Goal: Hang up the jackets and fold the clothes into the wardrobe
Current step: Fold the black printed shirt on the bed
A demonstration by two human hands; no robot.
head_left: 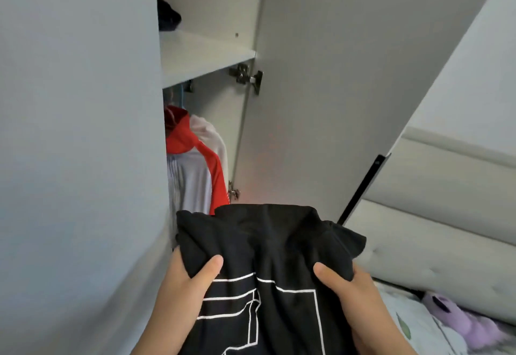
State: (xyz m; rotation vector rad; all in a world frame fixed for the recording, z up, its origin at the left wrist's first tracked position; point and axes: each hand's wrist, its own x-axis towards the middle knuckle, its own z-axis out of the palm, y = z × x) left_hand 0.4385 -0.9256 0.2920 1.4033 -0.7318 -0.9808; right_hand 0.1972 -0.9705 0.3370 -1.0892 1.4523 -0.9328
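the left hand (192, 279) and the right hand (343, 279) grip the black garment (265, 237), thumbs on top, before the open wardrobe (307, 103). i would hold it level and slide it flat onto the shelf (206, 53), where a dark cloth (167, 14) lies. below hangs a red and white jacket (195, 156).

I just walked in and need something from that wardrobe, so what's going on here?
A person stands at the open wardrobe holding a black garment with a white line print. The left hand and right hand grip its sides, thumbs on top. It is not in the wardrobe yet. Inside, a red and white jacket hangs below a shelf, and a dark item lies on that shelf.
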